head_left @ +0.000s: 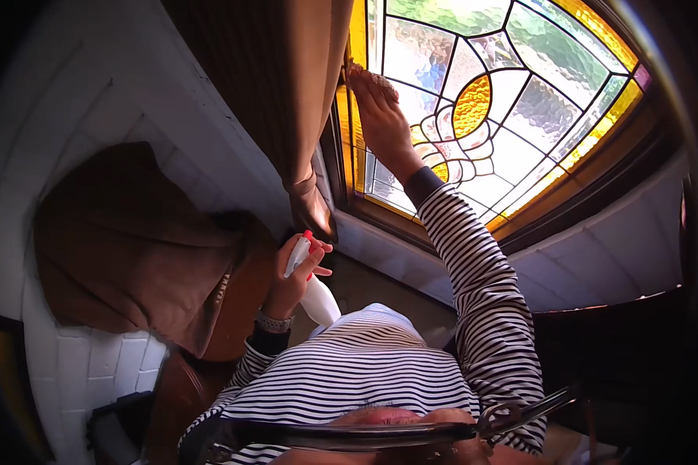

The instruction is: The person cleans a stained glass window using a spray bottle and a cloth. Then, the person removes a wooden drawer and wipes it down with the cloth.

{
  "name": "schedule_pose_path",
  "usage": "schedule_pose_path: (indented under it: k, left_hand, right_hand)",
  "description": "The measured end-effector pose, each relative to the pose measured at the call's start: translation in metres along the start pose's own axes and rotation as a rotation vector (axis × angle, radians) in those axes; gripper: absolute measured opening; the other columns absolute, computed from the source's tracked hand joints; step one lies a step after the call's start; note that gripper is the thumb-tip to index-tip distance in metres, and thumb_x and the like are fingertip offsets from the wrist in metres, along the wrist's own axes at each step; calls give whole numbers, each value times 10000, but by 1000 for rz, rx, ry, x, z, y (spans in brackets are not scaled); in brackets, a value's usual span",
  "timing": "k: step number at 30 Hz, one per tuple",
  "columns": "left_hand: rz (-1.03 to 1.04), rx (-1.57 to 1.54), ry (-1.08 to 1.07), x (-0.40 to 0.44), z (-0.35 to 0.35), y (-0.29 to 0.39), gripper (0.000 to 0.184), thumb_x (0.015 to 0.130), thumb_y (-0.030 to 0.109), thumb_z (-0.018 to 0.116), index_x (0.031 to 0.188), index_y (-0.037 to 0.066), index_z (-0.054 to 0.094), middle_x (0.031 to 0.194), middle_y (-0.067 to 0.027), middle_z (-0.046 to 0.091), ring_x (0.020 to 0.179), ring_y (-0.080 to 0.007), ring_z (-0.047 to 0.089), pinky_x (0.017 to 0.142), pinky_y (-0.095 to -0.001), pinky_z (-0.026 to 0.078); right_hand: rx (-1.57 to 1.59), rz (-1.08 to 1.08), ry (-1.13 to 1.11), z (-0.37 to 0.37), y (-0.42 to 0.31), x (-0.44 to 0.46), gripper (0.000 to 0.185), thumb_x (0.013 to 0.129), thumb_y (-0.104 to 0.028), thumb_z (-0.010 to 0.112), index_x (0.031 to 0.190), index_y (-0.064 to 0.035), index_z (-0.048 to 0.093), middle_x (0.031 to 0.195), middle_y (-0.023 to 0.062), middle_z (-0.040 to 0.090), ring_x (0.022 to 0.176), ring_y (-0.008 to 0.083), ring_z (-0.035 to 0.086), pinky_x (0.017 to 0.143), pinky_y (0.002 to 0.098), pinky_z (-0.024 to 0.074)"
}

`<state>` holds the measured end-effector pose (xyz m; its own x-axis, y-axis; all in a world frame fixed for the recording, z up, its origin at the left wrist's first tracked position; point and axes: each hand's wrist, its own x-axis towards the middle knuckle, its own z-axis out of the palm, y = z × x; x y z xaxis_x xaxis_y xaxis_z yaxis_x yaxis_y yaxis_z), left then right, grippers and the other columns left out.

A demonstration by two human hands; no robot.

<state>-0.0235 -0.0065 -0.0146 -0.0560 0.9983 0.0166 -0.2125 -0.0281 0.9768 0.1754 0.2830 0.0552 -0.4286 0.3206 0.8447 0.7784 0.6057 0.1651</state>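
A white spray bottle (319, 301) with a red and white trigger head is held in my left hand (289, 277), its fingers wrapped round the neck near my chest. My right hand (384, 124) reaches up to the left part of a stained glass window (512, 101). Its fingers press a crumpled, pale brownish cloth or wipe (380, 80) against the pane beside the yellow border. The window has dark lead lines, clear textured panes and a yellow oval in the middle.
A brown curtain (271, 77), tied near its lower end, hangs just left of the window. Dark brown cloth (132, 248) drapes over something at the left, beside a white brick wall (116, 360). A dark wooden frame (551, 225) borders the window.
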Motion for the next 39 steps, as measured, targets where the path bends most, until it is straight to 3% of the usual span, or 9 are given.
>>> schedule_pose_path:
  k: [6,11,16,25,28,32,37,39]
  left_hand:
    - [-9,24,35,-5,-5,1,144,1099,151,718,1194,44,704,1158,-95,753,1187,-218,758,777,-379,720]
    - [7,59,57,-9,-8,5,148,1106,171,716,1192,51,705,1179,-102,756,1192,-222,757,777,-388,719]
    - [16,72,84,-10,-10,5,143,1107,171,718,1192,56,706,1184,-102,756,1191,-225,758,779,-392,718]
    - [17,92,27,-8,3,13,142,1099,168,724,1179,52,709,1172,-102,754,1181,-220,759,782,-390,718]
    - [3,104,-6,-6,8,13,146,1098,171,726,1176,49,712,1170,-105,753,1169,-217,762,780,-386,718]
    - [14,101,-36,-4,11,12,151,1098,171,725,1178,44,715,1166,-108,756,1150,-213,765,776,-378,717]
    - [35,97,-85,7,21,10,149,1096,157,718,1181,35,711,1155,-101,760,1143,-202,767,767,-354,713]
    - [61,93,-143,21,32,10,143,1102,149,701,1182,30,706,1154,-93,762,1106,-180,774,759,-333,706]
  right_hand:
    - [-22,20,-9,-11,4,-12,634,980,-21,541,1612,34,555,1702,119,530,1620,254,463,1331,402,366]
    - [44,98,56,-29,18,-36,619,975,69,543,1583,-36,603,1690,56,552,1636,222,444,1303,398,399]
    - [-81,200,-16,-63,37,-67,674,992,57,538,1653,-74,540,1744,80,496,1666,247,398,1367,451,296]
    - [-81,281,7,-77,37,-83,728,969,60,507,1694,9,463,1783,154,426,1685,306,356,1390,484,250]
    - [-58,309,-3,-85,32,-81,718,1005,73,545,1711,-17,446,1788,148,431,1687,305,357,1392,479,241]
    - [-76,333,-21,-86,26,-85,767,939,107,498,1697,1,464,1778,167,439,1684,309,362,1394,499,236]
    - [-57,246,13,-100,41,-90,721,947,68,529,1666,14,501,1681,206,533,1633,318,437,1359,490,308]
    - [-103,309,54,-106,51,-107,715,962,69,554,1673,11,490,1721,194,497,1636,353,428,1358,493,321]
